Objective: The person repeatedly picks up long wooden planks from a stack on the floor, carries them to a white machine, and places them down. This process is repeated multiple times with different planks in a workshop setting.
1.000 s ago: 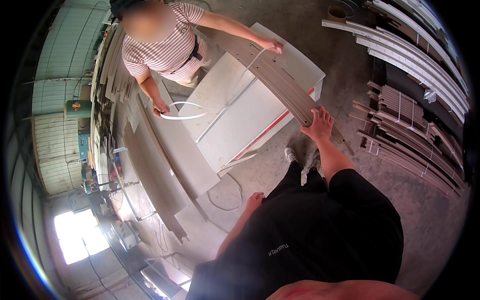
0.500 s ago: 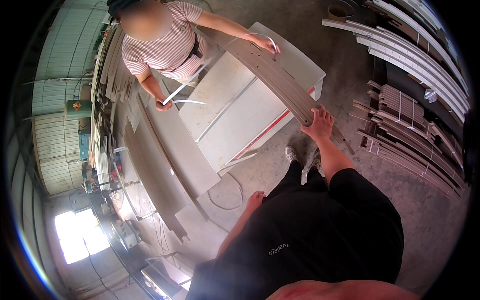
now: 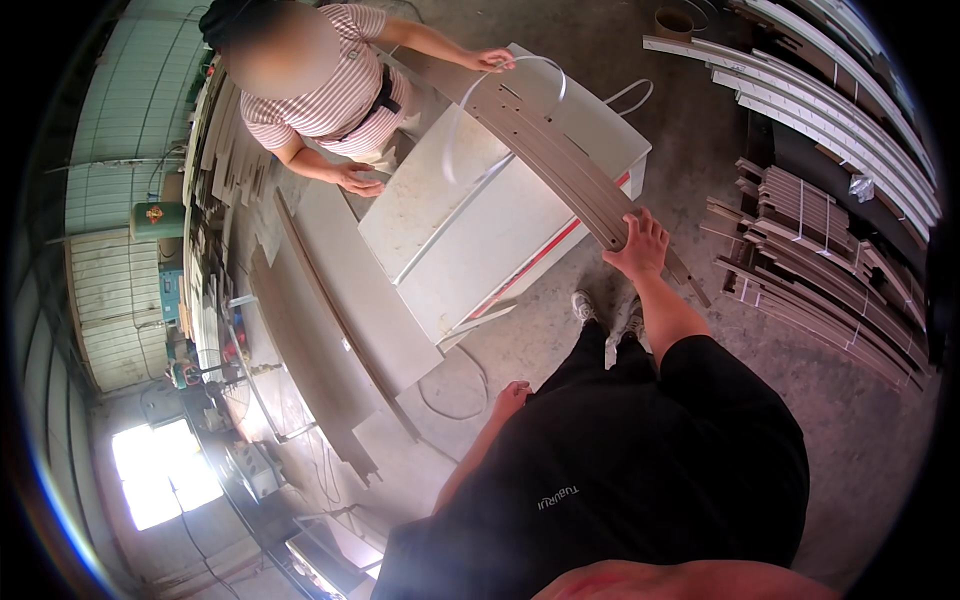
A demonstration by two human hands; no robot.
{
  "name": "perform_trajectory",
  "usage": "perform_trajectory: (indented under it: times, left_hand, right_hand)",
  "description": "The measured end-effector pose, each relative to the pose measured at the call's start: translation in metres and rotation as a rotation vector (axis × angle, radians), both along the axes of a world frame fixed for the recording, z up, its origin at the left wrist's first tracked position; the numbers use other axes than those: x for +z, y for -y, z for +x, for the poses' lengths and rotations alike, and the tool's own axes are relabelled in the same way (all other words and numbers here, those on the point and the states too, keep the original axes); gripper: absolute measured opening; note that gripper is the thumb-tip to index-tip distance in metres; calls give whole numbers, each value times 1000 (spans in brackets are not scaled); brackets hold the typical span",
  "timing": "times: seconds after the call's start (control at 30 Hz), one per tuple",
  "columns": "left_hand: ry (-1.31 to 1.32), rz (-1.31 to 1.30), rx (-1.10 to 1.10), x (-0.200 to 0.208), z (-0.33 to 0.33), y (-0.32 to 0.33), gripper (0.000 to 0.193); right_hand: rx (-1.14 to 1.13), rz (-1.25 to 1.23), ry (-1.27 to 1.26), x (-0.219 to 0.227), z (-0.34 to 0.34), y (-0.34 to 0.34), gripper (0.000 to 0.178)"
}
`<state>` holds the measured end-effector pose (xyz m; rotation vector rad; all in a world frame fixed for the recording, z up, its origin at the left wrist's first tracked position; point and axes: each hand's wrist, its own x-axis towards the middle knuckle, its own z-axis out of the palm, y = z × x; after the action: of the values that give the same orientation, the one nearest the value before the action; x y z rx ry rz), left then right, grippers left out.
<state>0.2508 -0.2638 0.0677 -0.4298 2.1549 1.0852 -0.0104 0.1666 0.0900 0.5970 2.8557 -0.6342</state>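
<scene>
My right hand is wrapped over the near end of a bundle of long brown grooved boards, which lies across a white-topped workbench. Its thumb rests on the near side of the boards and its fingers on the far side. Beside my waist, against the black shirt, hangs my left hand, its fingers curled in with nothing visible in them. Across the bench a person in a striped shirt has one hand at a looped white strap by the boards; that person's other hand hovers beside the bench.
Left of the bench lie long brown panels and a narrow strip. Stacked brown profiles and white profiles are at the right. A thin cable loops over the floor near my feet.
The person opposite has let the strap go from one hand, and it now arcs over the boards with a loop beyond the bench. Their other hand moved left along it. My hands stay put.
</scene>
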Motion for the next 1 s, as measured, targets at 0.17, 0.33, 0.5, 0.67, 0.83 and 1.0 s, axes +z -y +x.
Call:
perform_trajectory:
  times: [0.17, 0.33, 0.5, 0.67, 0.83, 1.0]
  left_hand:
    - [12, -19, 2, 3, -3, -1, 39]
    - [21, 13, 26, 5, -2, -1, 40]
    - [28, 1, -19, 9, -11, -8, 39]
    - [40, 138, 114, -53, 30, 31, 37]
    - [38, 50, 37, -42, 18, 20, 36]
    - [-72, -28, -101, -21, 3, 8, 33]
  right_hand:
    - [2, -2, 0, 1, -2, -1, 88]
    - [12, 1, -19, -2, -1, -2, 88]
    - [5, 10, -35, -3, 1, -6, 88]
    - [40, -4, -18, 3, 0, -2, 89]
    - [32, -2, -8, -4, 1, -5, 89]
    - [21, -15, -10, -3, 3, -10, 93]
